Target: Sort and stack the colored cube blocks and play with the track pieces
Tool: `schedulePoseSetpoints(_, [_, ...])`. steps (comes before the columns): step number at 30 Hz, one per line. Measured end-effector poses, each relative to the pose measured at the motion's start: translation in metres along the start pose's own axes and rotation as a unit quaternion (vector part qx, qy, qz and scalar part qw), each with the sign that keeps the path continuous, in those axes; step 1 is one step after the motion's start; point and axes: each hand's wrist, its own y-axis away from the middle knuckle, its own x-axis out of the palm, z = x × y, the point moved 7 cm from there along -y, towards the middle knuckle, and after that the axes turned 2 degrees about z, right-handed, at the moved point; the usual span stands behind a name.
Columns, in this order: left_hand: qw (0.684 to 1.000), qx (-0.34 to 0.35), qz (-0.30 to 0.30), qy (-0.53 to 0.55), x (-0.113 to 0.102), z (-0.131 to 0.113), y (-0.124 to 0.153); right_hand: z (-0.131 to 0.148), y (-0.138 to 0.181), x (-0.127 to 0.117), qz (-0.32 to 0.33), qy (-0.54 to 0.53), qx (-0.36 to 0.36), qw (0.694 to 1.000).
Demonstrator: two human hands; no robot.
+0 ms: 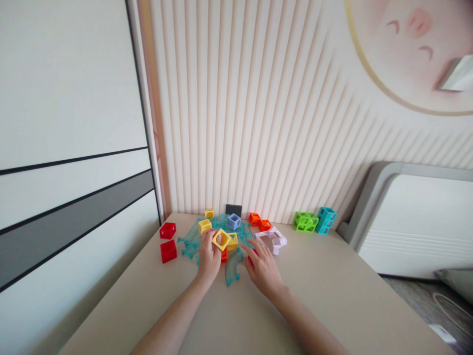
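Observation:
My left hand (209,260) is closed round a yellow cube block (228,240) with a round opening, held up over the pile. Behind that block is another yellow block (233,242), and an orange block (224,255) shows in part below. My right hand (264,266) reaches in from the right with its fingers apart. Under its fingers lies a red block (253,258), mostly hidden; whether the fingers touch it I cannot tell. Between the hands lies a curved translucent teal track piece (232,268). A pale lilac frame of joined pieces (280,240) sits just beyond my right hand.
More teal track pieces (190,241) spread behind my hands, with a blue-violet cube (234,222) among them. Red blocks (169,251) stand at the left. Joined orange blocks (259,222), green blocks (306,222) and blue blocks (325,220) line the ribbed wall (229,108).

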Motion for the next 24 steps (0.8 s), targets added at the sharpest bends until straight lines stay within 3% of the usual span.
schedulePoseSetpoints(5, [0.999, 0.001, 0.036, 0.031, 0.014, 0.012, 0.007, 0.018, -0.036, 0.021, 0.031, 0.016, 0.002, 0.999])
schedulePoseSetpoints(9, [0.999, 0.004, 0.036, 0.029, 0.017, 0.017, 0.009, 0.017, -0.050, 0.036, 0.048, 0.030, 0.019, 0.998])
schedulePoseSetpoints(17, [0.999, 0.011, 0.031, -0.001, 0.019, 0.022, 0.011, 0.003, -0.042, 0.049, 0.082, 0.006, 0.071, 0.994])
schedulePoseSetpoints(24, [0.998, 0.002, 0.061, -0.011, 0.024, 0.023, 0.016, -0.008, -0.041, 0.041, 0.036, -0.044, 0.150, 0.987])
